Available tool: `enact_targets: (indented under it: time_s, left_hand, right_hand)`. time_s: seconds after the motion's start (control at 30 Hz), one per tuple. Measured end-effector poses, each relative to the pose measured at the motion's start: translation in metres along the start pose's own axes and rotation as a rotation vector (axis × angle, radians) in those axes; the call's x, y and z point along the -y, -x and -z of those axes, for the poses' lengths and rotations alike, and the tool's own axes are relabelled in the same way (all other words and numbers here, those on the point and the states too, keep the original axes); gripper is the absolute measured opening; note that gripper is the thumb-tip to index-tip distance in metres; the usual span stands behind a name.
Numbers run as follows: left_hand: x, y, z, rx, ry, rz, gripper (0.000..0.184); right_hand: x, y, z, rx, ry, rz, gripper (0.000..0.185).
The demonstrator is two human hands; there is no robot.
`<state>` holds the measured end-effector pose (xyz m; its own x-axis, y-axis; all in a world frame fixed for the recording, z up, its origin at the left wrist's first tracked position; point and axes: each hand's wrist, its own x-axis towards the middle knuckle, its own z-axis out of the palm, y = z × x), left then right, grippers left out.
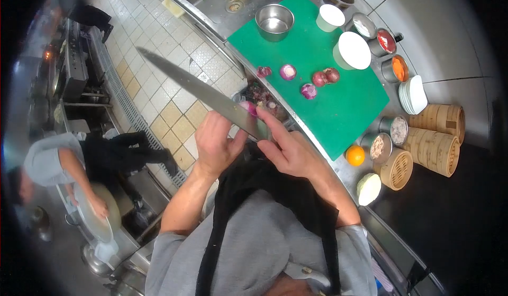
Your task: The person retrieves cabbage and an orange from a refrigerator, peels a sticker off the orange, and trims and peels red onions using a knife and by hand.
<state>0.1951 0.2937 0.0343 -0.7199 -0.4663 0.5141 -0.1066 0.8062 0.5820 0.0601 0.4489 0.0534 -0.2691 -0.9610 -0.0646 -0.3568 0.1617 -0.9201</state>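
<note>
Knife (188, 84) and onion (248, 107) between two hands, beyond the table's (233, 25) near edge.
The blade hides part of the onion and the left hand's (214, 140) fingertips, so I cannot tell whether that curled grip has hold of it. The right hand's (288, 150) grip is closed around the knife's heel end, handle hidden, index fingertip at the onion. Scraps (259, 96) beside the table's near edge are partly covered and hard to make out.
</note>
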Motion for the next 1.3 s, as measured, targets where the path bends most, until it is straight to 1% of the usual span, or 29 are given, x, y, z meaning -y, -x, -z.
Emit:
enact_targets:
  time_s: [0.03,0.07,0.1,0.13,0.23,0.27,0.3,0.33,0.37,0.4,0.43,0.47,0.5,0.53,0.57,0.6,0.67,0.73,0.83,0.9,0.93,1.03,1.23,1.3]
  left_hand:
    - [0.000,0.000,0.001,0.024,-0.067,-0.046,0.032]
    - [0.000,-0.001,0.002,0.022,-0.066,-0.046,0.032]
    - [0.000,-0.002,0.002,0.017,-0.082,-0.088,0.032]
    - [0.000,-0.003,0.002,0.013,-0.098,-0.130,0.032]
    - [0.003,0.000,0.003,0.028,-0.045,-0.106,0.032]
    - [0.004,0.002,0.001,0.027,-0.044,-0.106,0.032]
    - [0.006,0.003,-0.001,0.005,0.046,-0.085,0.031]
    - [0.008,0.004,-0.004,-0.017,0.134,-0.064,0.030]
    - [0.010,0.007,-0.006,-0.017,0.133,-0.065,0.030]
    - [0.011,0.010,-0.007,-0.019,0.241,-0.017,0.031]
    - [0.011,0.012,-0.008,-0.020,0.351,0.031,0.032]
    - [0.008,0.014,-0.008,-0.019,0.352,0.032,0.032]
    - [0.003,0.016,-0.008,-0.036,0.664,0.320,0.034]
    - [0.001,0.017,-0.007,-0.057,0.970,0.612,0.035]
    - [0.004,0.016,-0.008,-0.070,1.156,0.689,0.035]
    - [0.007,0.014,-0.008,-0.079,1.146,0.687,0.035]
    - [0.013,0.013,-0.008,-0.116,1.673,0.827,0.033]
    - [0.018,0.015,-0.007,-0.108,1.681,0.856,0.036]
    - [0.018,0.013,-0.004,-0.093,1.675,0.905,0.038]
    - [0.018,0.010,-0.002,-0.087,1.772,0.905,0.035]
    - [0.020,0.011,-0.002,-0.088,1.771,0.905,0.035]
    - [0.025,0.015,-0.001,-0.065,1.786,0.931,0.039]
    - [0.033,0.016,-0.004,-0.005,1.801,0.890,0.043]
    - [0.039,0.017,-0.008,0.061,1.919,0.785,0.045]
  right_hand:
    - [-0.004,0.000,-0.004,0.000,0.002,-0.001,0.063]
    - [-0.013,-0.001,-0.010,-0.060,-0.013,0.071,0.062]
    - [-0.019,-0.001,-0.014,-0.119,-0.027,0.143,0.061]
    - [-0.020,-0.001,-0.014,-0.119,-0.026,0.142,0.061]
    - [-0.025,-0.001,-0.015,-0.159,-0.090,0.138,0.060]
    - [-0.027,-0.001,-0.016,-0.133,-0.211,0.090,0.056]
    - [-0.029,0.000,-0.016,-0.108,-0.333,0.042,0.053]
    - [-0.028,0.001,-0.015,-0.110,-0.332,0.043,0.053]
    - [-0.026,0.004,-0.014,-0.094,-0.528,0.009,0.049]
    - [-0.026,0.006,-0.013,-0.078,-0.724,-0.026,0.046]
    - [-0.027,0.007,-0.012,-0.079,-0.725,-0.027,0.046]
    - [-0.030,0.007,-0.011,-0.133,-0.774,-0.065,0.044]
    - [-0.032,0.007,-0.011,-0.186,-0.823,-0.103,0.043]
    - [-0.034,0.007,-0.009,-0.181,-0.824,-0.099,0.043]
    - [-0.036,0.007,-0.007,-0.182,-0.810,-0.118,0.044]
    - [-0.038,0.006,-0.006,-0.179,-0.797,-0.135,0.044]
    - [-0.039,0.006,-0.008,-0.167,-0.758,-0.127,0.045]
    - [-0.035,0.006,-0.009,-0.121,-0.619,-0.194,0.046]
    - [-0.035,0.004,-0.008,-0.079,-0.606,-0.203,0.047]
    - [-0.036,0.002,-0.006,-0.059,-0.608,-0.199,0.048]
    - [-0.036,0.001,-0.006,-0.041,-0.610,-0.195,0.049]
    - [-0.035,0.001,-0.006,-0.030,-0.613,-0.199,0.050]
    - [-0.035,0.003,-0.005,-0.015,-0.631,-0.204,0.052]
    - [-0.037,0.006,-0.003,-0.041,-0.643,-0.208,0.051]
